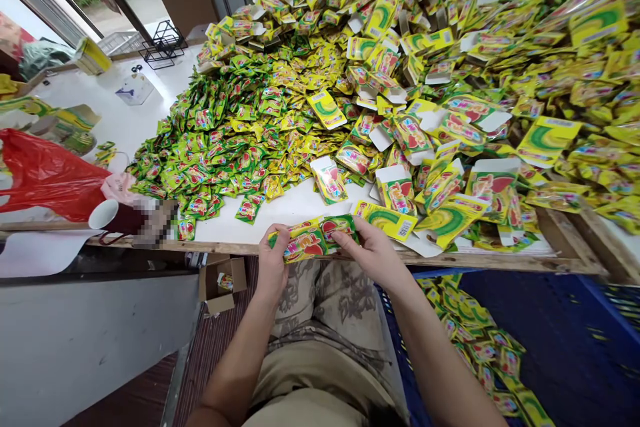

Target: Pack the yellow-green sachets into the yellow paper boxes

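In front of my lap, at the table's edge, my left hand (275, 253) grips the left end of a small yellow and green candy box (305, 241) with a watermelon print. My right hand (370, 250) pinches a green candy sachet (336, 229) at the box's right end; whether the sachet is partly inside the box, I cannot tell. Behind the hands lies a heap of small green and yellow sachets (215, 153). To its right is a pile of printed boxes (395, 190), many with open flaps.
A blue crate (550, 333) with packed boxes (480, 327) stands below the table at right. A dark mug (120, 219) and a red plastic bag (50, 173) sit at left. Under the table is a cardboard box (210, 287). A wooden rim (560, 261) edges the table.
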The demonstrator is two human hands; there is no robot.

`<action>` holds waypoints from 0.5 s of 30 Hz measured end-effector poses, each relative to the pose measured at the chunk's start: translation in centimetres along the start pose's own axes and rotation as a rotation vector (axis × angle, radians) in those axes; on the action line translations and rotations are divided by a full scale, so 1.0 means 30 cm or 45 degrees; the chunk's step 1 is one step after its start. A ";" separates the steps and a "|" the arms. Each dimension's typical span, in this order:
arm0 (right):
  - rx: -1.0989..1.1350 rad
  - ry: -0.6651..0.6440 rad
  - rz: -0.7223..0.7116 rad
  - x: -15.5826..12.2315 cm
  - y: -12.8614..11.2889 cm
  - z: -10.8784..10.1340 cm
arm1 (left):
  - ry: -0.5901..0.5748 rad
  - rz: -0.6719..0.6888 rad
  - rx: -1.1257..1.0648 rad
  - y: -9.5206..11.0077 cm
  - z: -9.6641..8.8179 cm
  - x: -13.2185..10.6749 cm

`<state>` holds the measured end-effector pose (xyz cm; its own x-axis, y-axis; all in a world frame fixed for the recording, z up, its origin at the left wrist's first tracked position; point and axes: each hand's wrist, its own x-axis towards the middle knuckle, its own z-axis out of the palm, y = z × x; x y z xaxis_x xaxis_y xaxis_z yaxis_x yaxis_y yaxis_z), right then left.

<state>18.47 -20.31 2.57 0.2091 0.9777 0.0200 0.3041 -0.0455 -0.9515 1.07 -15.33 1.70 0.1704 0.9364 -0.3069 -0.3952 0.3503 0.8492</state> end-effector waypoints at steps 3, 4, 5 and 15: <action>0.001 -0.033 0.011 0.004 -0.006 -0.001 | 0.001 0.019 -0.004 -0.001 0.004 0.000; -0.004 -0.025 0.018 0.006 -0.006 0.001 | -0.005 0.018 -0.005 -0.002 0.006 0.000; -0.019 -0.012 0.026 0.007 -0.006 0.004 | -0.015 0.014 -0.004 -0.003 0.007 0.000; 0.058 0.072 0.051 -0.003 0.003 0.024 | -0.022 -0.009 -0.029 -0.013 -0.004 0.008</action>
<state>17.81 -20.25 2.27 0.2725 0.9621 -0.0022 0.2524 -0.0737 -0.9648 1.15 -15.23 1.23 0.1888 0.9335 -0.3049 -0.4143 0.3573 0.8371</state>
